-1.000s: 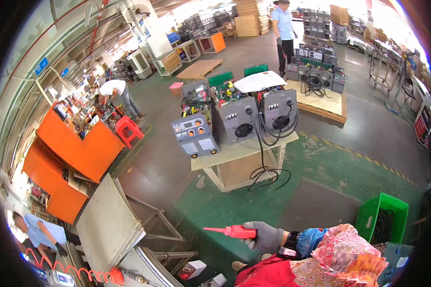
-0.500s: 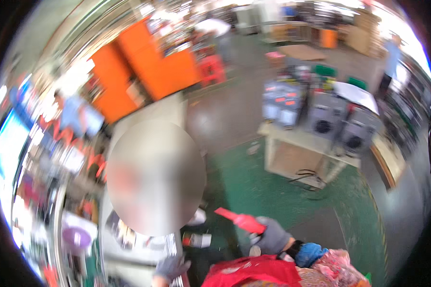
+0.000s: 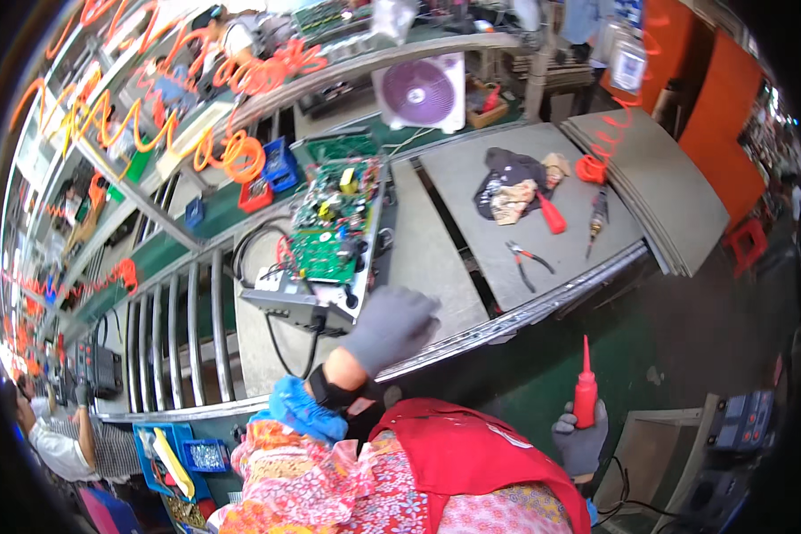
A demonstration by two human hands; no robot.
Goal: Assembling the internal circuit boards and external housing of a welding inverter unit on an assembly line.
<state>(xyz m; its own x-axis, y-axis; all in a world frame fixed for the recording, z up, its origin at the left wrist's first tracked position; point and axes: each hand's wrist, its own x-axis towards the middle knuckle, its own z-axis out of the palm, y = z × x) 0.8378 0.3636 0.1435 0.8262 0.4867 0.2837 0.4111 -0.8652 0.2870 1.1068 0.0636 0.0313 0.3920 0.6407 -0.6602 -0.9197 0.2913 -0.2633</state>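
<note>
Head view: right hand (image 3: 580,448) grasps red bottle (image 3: 586,399), nozzle up, off worktop (image 3: 432,262) front edge; left hand (image 3: 387,327) beside circuit unit (image 3: 327,252), can't tell its grip.

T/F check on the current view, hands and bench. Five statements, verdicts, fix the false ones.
1. The right hand holds a red bottle. True.
2. The left hand is bare. False: the left hand wears a gray glove.
3. The pliers are gripped in the left hand. False: the pliers lie on the gray worktop.
4. A purple-bladed fan stands beyond the worktop. True.
5. A dark cloth covers the green circuit board. False: the board is exposed; the cloth lies apart, to its right.
</note>
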